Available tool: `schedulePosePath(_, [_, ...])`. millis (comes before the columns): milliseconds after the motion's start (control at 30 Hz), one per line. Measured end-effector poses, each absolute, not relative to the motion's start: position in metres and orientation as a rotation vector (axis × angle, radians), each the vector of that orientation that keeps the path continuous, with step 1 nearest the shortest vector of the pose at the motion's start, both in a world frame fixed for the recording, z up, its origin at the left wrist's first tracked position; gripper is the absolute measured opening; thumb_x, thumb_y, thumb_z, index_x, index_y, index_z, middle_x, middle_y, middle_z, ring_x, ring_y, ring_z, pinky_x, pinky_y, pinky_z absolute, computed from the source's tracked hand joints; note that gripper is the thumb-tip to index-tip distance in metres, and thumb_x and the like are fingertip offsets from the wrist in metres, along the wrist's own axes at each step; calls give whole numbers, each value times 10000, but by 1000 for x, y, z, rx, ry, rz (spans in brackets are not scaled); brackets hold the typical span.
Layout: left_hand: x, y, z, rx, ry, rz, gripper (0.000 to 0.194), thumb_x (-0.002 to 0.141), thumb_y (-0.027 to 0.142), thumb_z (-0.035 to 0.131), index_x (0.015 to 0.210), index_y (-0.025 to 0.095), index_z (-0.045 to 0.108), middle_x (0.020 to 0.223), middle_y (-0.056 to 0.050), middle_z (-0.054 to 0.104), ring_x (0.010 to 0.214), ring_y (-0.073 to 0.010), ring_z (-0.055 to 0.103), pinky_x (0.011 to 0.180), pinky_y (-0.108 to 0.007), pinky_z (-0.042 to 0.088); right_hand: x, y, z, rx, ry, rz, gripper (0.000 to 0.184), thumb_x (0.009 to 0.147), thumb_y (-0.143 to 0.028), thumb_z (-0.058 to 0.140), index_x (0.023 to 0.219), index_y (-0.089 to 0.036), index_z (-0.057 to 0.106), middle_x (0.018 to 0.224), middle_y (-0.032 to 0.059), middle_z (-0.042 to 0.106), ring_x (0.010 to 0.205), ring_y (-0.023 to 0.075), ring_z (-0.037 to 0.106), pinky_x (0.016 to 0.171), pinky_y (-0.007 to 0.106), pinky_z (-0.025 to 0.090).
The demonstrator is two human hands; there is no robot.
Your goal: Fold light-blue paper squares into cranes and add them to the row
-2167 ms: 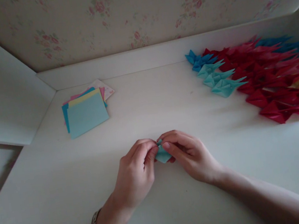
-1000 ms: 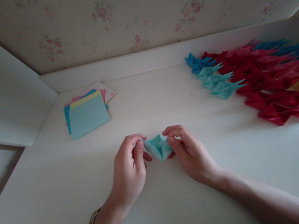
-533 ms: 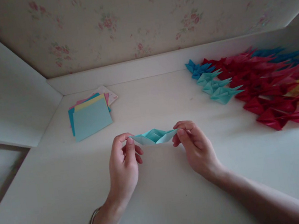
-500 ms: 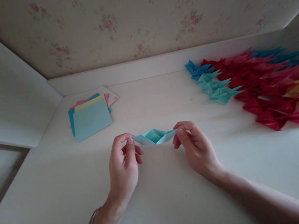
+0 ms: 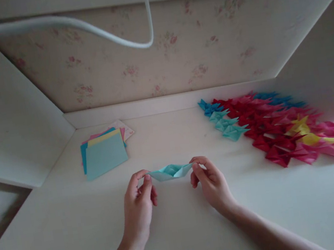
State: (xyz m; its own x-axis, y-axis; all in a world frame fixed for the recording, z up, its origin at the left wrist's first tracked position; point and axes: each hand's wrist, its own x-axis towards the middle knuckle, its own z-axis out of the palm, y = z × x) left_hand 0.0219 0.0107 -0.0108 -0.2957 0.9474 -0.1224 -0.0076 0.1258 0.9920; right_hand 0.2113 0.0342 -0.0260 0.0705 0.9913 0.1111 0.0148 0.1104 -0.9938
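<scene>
Folded paper [image 5: 171, 172] stretches between the left hand [image 5: 138, 207] and right hand [image 5: 214, 184], each pinching one tip between thumb and fingers; loose sheets [image 5: 106, 155] lie beyond the left hand.

0 texts, labels, brands, numbers or signs can be read. The pink marks on the pale sheet [image 5: 127, 129], at 9 o'clock from the middle of the head view, are too small to make out.
</scene>
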Motion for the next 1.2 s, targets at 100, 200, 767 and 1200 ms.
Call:
schedulePosePath(100, [20,11,-9,1057,1557,1280,294,905,480,575,1036,216,575,525,66,559,448,-128,510,426,-212,410,209,34,-28,-1139,-1274,1090,266,962,-470,503,931,-211,550,647,-29,552,495,114,514,454,228,403])
schedulePosePath(200, [18,11,-8,1228,1590,1268,281,922,476,543,1015,212,564,537,52,566,456,-148,545,438,-234,439,208,33,-29,-1101,-1325,1062,236,949,-442,538,955,-209,574,808,5,587,511,96,532,451,223,422])
schedulePosePath(767, [26,10,-8,1511,1492,1108,270,966,443,473,979,212,612,755,-27,645,551,-177,620,495,-281,488,332,50,13,-1523,-1796,817,232,889,-389,598,871,-184,706,681,31,684,553,161,624,529,265,513])
schedulePosePath(1200, [23,13,-23,1858,1545,1059,188,970,335,474,1018,210,606,1057,-73,623,659,-170,658,688,-330,559,438,94,52,-1783,-2286,119,304,926,-276,474,871,-162,750,828,100,742,732,188,679,664,317,423])
